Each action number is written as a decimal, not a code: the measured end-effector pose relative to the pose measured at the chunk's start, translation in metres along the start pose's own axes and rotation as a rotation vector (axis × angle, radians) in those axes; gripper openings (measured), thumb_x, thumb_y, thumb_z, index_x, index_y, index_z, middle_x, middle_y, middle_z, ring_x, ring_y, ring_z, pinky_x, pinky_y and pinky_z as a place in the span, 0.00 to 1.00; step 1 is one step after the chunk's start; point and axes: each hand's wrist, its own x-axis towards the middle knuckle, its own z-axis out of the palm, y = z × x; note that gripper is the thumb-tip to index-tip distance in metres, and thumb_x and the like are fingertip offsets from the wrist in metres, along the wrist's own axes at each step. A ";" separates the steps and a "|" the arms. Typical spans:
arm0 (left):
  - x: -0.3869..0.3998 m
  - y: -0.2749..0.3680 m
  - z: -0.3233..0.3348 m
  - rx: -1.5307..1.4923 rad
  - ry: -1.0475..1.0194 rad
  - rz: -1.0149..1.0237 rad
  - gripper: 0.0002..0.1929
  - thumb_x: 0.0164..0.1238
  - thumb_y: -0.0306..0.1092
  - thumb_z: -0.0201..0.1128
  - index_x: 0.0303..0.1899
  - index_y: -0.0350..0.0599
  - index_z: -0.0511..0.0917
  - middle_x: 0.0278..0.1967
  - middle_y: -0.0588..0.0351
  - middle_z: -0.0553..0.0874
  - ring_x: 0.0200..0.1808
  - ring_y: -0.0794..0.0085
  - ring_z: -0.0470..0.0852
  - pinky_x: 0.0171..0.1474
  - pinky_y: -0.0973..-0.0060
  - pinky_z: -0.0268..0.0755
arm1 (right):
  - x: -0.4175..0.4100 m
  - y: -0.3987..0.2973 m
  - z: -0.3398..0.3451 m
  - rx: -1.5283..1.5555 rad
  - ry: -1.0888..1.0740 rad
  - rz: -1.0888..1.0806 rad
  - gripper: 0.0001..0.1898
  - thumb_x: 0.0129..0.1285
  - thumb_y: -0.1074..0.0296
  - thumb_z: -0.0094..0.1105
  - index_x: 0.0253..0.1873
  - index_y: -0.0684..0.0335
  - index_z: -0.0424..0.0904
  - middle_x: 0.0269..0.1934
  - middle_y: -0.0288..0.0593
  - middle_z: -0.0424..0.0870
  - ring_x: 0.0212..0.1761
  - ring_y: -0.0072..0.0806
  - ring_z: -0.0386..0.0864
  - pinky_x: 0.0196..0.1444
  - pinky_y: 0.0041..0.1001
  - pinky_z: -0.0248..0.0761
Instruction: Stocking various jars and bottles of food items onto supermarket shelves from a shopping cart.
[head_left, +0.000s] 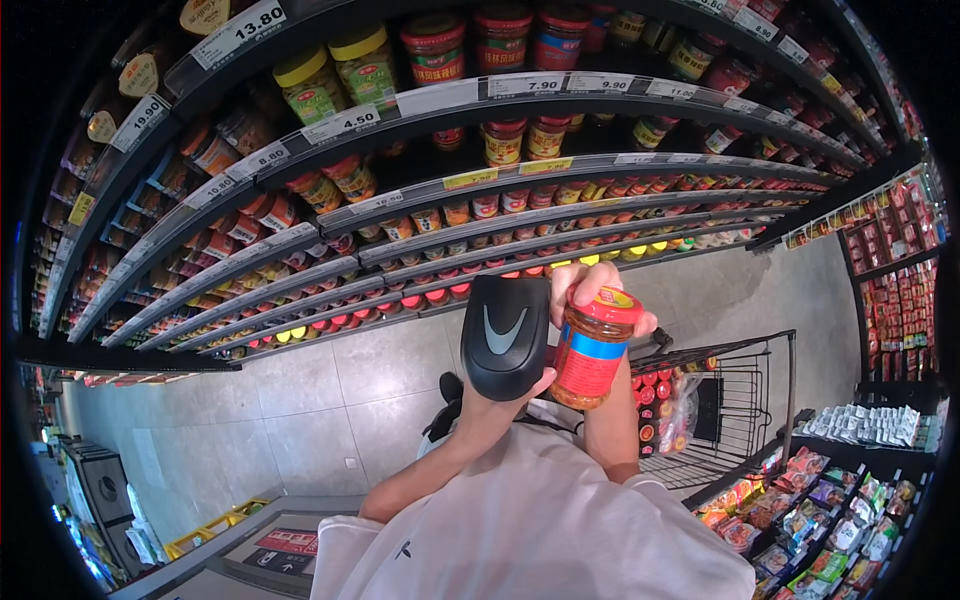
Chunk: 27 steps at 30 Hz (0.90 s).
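Note:
My right hand (600, 289) grips a glass jar (591, 352) with a red lid and a red and blue label, its fingers around the lid. The jar leans slightly in front of my chest. Just left of it is a black handheld barcode scanner (504, 337) with a grey curved mark on its top. My left hand (536, 386) holds the scanner from below; most of its fingers are hidden under the scanner's body. Scanner and jar are side by side, both over the aisle floor near the shelves.
Long shelves (450, 97) of jars with price tags stretch across the front. A wire shopping cart (750, 405) holding red-lidded jars (656, 394) stands at my right. Behind it are bins of packaged food (817, 517). A grey display case (277, 547) is at the lower left.

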 end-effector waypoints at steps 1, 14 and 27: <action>0.001 -0.001 0.000 0.002 -0.002 0.000 0.13 0.57 0.26 0.68 0.43 0.37 0.77 0.39 0.58 0.82 0.40 0.79 0.79 0.44 0.79 0.72 | 0.000 0.001 -0.002 -0.002 0.000 -0.002 0.40 0.37 0.35 0.61 0.44 0.72 0.78 0.27 0.54 0.75 0.27 0.34 0.74 0.27 0.26 0.68; 0.007 -0.009 -0.001 0.019 0.008 0.035 0.10 0.59 0.31 0.68 0.40 0.40 0.80 0.26 0.69 0.76 0.22 0.88 0.67 0.23 0.85 0.57 | 0.001 -0.002 -0.002 -0.047 0.044 0.001 0.42 0.37 0.32 0.62 0.41 0.74 0.77 0.26 0.51 0.75 0.25 0.32 0.72 0.23 0.25 0.68; 0.008 -0.010 -0.005 -0.004 0.034 0.003 0.08 0.60 0.33 0.68 0.34 0.42 0.78 0.24 0.69 0.74 0.21 0.88 0.67 0.23 0.84 0.57 | 0.001 0.000 -0.001 -0.076 0.085 0.060 0.41 0.36 0.36 0.62 0.42 0.75 0.74 0.28 0.52 0.74 0.26 0.32 0.72 0.26 0.26 0.69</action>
